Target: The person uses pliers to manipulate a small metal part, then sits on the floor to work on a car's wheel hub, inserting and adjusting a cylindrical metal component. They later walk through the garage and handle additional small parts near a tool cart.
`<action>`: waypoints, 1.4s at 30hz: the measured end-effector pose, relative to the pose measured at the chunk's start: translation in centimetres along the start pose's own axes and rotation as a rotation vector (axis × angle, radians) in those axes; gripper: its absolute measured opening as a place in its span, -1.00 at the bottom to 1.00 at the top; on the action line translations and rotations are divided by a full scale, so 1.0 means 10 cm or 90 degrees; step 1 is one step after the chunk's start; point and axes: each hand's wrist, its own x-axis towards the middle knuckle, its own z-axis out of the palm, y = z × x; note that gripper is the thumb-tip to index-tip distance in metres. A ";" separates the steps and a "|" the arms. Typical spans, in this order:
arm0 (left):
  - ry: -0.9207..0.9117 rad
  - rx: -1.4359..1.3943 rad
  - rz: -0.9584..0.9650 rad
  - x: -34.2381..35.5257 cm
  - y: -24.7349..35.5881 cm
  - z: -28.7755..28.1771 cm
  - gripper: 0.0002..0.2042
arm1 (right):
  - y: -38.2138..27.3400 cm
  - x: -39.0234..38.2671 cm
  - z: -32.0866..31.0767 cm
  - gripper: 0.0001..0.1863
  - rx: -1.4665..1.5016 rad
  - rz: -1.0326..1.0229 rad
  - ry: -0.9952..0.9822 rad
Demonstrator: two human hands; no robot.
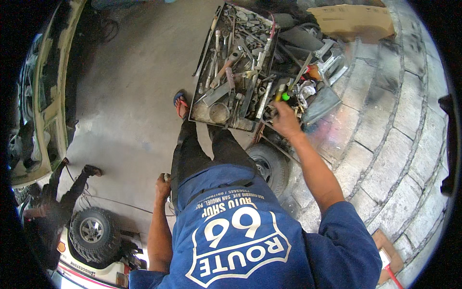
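My left hand (163,189) hangs low beside my left leg, its fingers closed around a small round metal piece (167,177). On the other side, my right hand (287,121) reaches over a cluttered bin to the right of a metal tool tray (192,110). Its fingertips are beside a yellow object (279,92) and a bright green one (286,97). Blur and the clutter hide whether those fingers grip anything. Wrenches, sockets, a wooden-handled hammer (224,71) and a round cup (219,113) lie in the tray.
A tyre (272,168) stands right of my legs, below the bin. Flattened cardboard (353,21) lies beyond the bin. At left are a vehicle body frame (52,111), another person's legs (72,188), and a spare wheel (92,230) on a white vehicle. Block paving (365,144) spreads on the right.
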 end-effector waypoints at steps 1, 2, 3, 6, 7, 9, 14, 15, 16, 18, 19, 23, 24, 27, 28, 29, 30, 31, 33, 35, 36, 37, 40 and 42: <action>-0.007 0.007 -0.031 0.03 0.00 0.01 -0.65 | -0.10 -0.05 0.12 -0.44 -0.020 0.046 -0.073; 0.007 0.005 0.007 0.05 0.02 0.02 -0.65 | -0.20 -0.11 0.26 -0.39 -0.009 0.046 -0.105; 0.010 0.020 -0.006 0.05 0.08 0.00 -0.65 | -0.28 -0.07 0.43 -0.32 0.010 0.076 -0.132; -0.023 0.013 -0.039 0.00 0.38 -0.12 -0.65 | -0.43 -0.04 0.81 -0.43 -0.062 0.137 -0.106; -0.034 0.002 -0.054 -0.02 0.50 -0.17 -0.66 | -0.44 0.02 0.89 -0.45 -0.057 0.197 -0.121; -0.048 0.003 -0.045 -0.03 0.72 -0.26 -0.66 | -0.45 0.08 0.99 -0.47 -0.024 0.246 -0.150; -0.066 0.009 -0.043 0.06 0.89 -0.33 -0.68 | -0.49 -0.02 0.97 -0.48 -0.064 0.104 -0.158; -0.067 0.022 -0.047 0.11 0.86 -0.31 -0.68 | -0.51 -0.09 0.97 -0.50 -0.040 0.075 -0.049; -0.064 0.039 -0.048 0.17 0.80 -0.30 -0.68 | -0.51 -0.13 0.97 -0.48 -0.012 0.094 0.026; -0.047 0.073 0.012 0.24 0.65 -0.24 -0.67 | -0.52 -0.18 1.00 -0.46 0.035 0.167 0.091; -0.060 0.088 -0.001 0.29 0.58 -0.20 -0.66 | -0.52 -0.18 1.01 -0.40 0.022 0.177 0.146; -0.094 0.111 -0.030 0.44 0.40 -0.14 -0.66 | -0.51 -0.13 1.02 -0.40 -0.068 0.227 -0.050; -0.093 0.114 -0.041 0.45 0.39 -0.15 -0.67 | -0.50 -0.11 0.99 -0.44 -0.062 0.212 -0.046; -0.104 0.042 -0.025 0.42 0.51 -0.19 -0.68 | -0.38 -0.05 0.87 -0.55 -0.020 0.239 -0.007; -0.100 0.062 -0.045 0.40 0.59 -0.21 -0.69 | -0.31 -0.02 0.83 -0.58 -0.003 0.241 0.035; -0.102 0.057 -0.014 0.36 0.69 -0.21 -0.69 | -0.21 0.03 0.80 -0.63 -0.078 0.260 0.041; -0.102 0.052 -0.002 0.32 0.80 -0.21 -0.69 | -0.10 0.10 0.78 -0.62 -0.098 0.270 -0.052; -0.103 0.045 -0.006 0.26 0.92 -0.22 -0.69 | 0.01 0.16 0.79 -0.62 -0.120 0.260 -0.111; -0.077 0.089 0.036 0.15 1.15 -0.21 -0.68 | 0.22 0.29 0.83 -0.68 -0.180 0.200 -0.211; -0.068 0.101 0.037 0.04 1.33 -0.21 -0.66 | 0.36 0.34 0.90 -0.75 -0.244 0.105 -0.332; -0.074 0.093 0.028 -0.01 1.38 -0.19 -0.64 | 0.41 0.36 0.91 -0.74 -0.266 0.095 -0.346; -0.070 0.072 0.013 -0.03 1.40 -0.16 -0.63 | 0.44 0.38 0.93 -0.74 -0.281 0.090 -0.390; -0.059 0.125 0.005 0.01 1.28 -0.07 -0.54 | 0.48 0.42 0.87 -0.73 -0.281 0.064 -0.372; -0.034 0.263 -0.006 0.09 1.10 0.00 -0.28 | 0.42 0.47 0.80 -0.72 -0.291 0.058 -0.480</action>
